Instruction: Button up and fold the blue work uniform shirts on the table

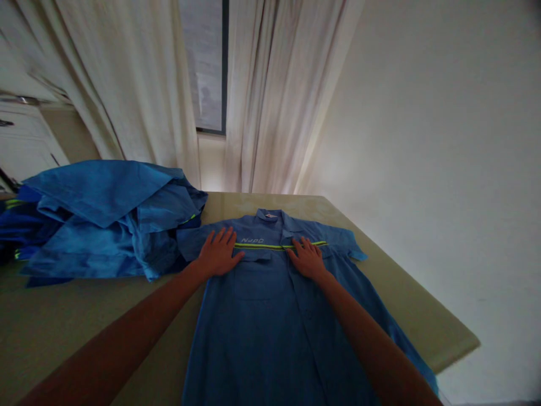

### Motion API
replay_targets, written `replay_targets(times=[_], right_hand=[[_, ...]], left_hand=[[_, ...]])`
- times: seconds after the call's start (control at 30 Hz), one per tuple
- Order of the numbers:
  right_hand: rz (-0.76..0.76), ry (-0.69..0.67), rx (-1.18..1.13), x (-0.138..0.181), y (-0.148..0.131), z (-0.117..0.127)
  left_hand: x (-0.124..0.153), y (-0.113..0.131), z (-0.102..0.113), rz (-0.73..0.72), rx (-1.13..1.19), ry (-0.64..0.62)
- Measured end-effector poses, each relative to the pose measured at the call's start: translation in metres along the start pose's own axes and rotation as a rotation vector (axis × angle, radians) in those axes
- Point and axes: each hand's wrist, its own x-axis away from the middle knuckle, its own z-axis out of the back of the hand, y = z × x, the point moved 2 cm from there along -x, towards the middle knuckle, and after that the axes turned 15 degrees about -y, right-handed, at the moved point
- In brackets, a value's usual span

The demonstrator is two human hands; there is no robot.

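Note:
A blue short-sleeved work shirt (262,282) lies spread front up, its collar at the far end and a yellow-green stripe across the chest. Pale letters show above the stripe on the left side. My left hand (218,252) rests flat on the chest near the left sleeve, fingers spread. On the other side of the button placket, my right hand (307,258) lies flat over the stripe, its fingers also apart. Both palms touch the cloth without gripping it. The shirt's lower end runs out of view at the bottom.
A heap of blue garments (105,220) is piled to the left, some with yellow-green trim. Beneath everything is a yellowish table (406,299), its right edge close to a white wall (443,141). Cream curtains (139,84) hang behind, with a white cabinet (25,132) at far left.

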Motion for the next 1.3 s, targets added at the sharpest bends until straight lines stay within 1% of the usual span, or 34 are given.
replay_targets(times=[0.07,0.13,0.2,0.27,0.3,0.37,0.43,0.5,0.6,0.67,0.73,0.8,0.87,0.93,0.97,1.03,1.1,1.17,1.23,1.3], right_hand=[[0.127,0.039,0.003,0.008,-0.017,-0.007],[0.208,0.041,0.014,0.017,-0.030,-0.015],[0.246,0.010,0.021,0.026,-0.035,-0.016],[0.301,-0.024,0.003,0.031,-0.037,-0.008],[0.324,-0.017,-0.017,0.033,-0.037,-0.002],[0.330,0.053,-0.065,0.031,-0.037,0.009],[0.286,0.144,-0.099,0.025,-0.039,0.013],[0.235,0.172,-0.095,0.016,-0.043,0.007],[0.198,0.145,-0.066,0.003,-0.047,-0.011],[0.202,0.147,-0.059,-0.001,-0.047,-0.018],[0.210,0.144,-0.061,-0.002,-0.046,-0.020],[0.211,0.133,-0.066,-0.002,-0.044,-0.019],[0.215,0.131,-0.072,-0.001,-0.042,-0.017],[0.227,0.130,-0.078,-0.001,-0.041,-0.016],[0.233,0.134,-0.082,-0.001,-0.041,-0.016],[0.243,0.147,-0.091,-0.002,-0.039,-0.018],[0.248,0.162,-0.101,-0.004,-0.038,-0.021],[0.248,0.171,-0.111,-0.006,-0.036,-0.023],[0.253,0.177,-0.116,-0.007,-0.035,-0.023],[0.258,0.179,-0.118,-0.007,-0.036,-0.023]], left_hand=[[0.021,0.011,-0.015,-0.033,0.034,0.066],[0.040,0.013,-0.028,-0.028,0.056,0.093],[0.054,0.007,-0.038,-0.003,0.057,0.110],[0.065,-0.003,-0.043,0.029,0.053,0.114],[0.069,-0.008,-0.044,0.034,0.052,0.115],[0.078,-0.016,-0.043,0.038,0.059,0.142],[0.089,-0.022,-0.037,0.048,0.063,0.193],[0.104,-0.029,-0.028,0.107,0.050,0.220],[0.128,-0.047,-0.018,0.258,0.061,0.154],[0.136,-0.059,-0.017,0.289,0.132,0.125],[0.134,-0.068,-0.019,0.247,0.243,0.151],[0.122,-0.069,-0.021,0.207,0.438,0.207],[0.106,-0.061,-0.020,0.184,0.759,0.254],[0.089,-0.045,-0.016,0.133,1.168,0.310],[0.082,-0.037,-0.013,0.106,1.358,0.360],[0.072,-0.024,-0.004,0.070,1.634,0.527],[0.065,-0.020,0.004,0.071,1.755,0.726],[0.060,-0.025,0.009,0.085,1.797,0.872],[0.058,-0.037,0.012,0.103,1.794,0.940],[0.059,-0.051,0.014,0.129,1.752,0.937]])
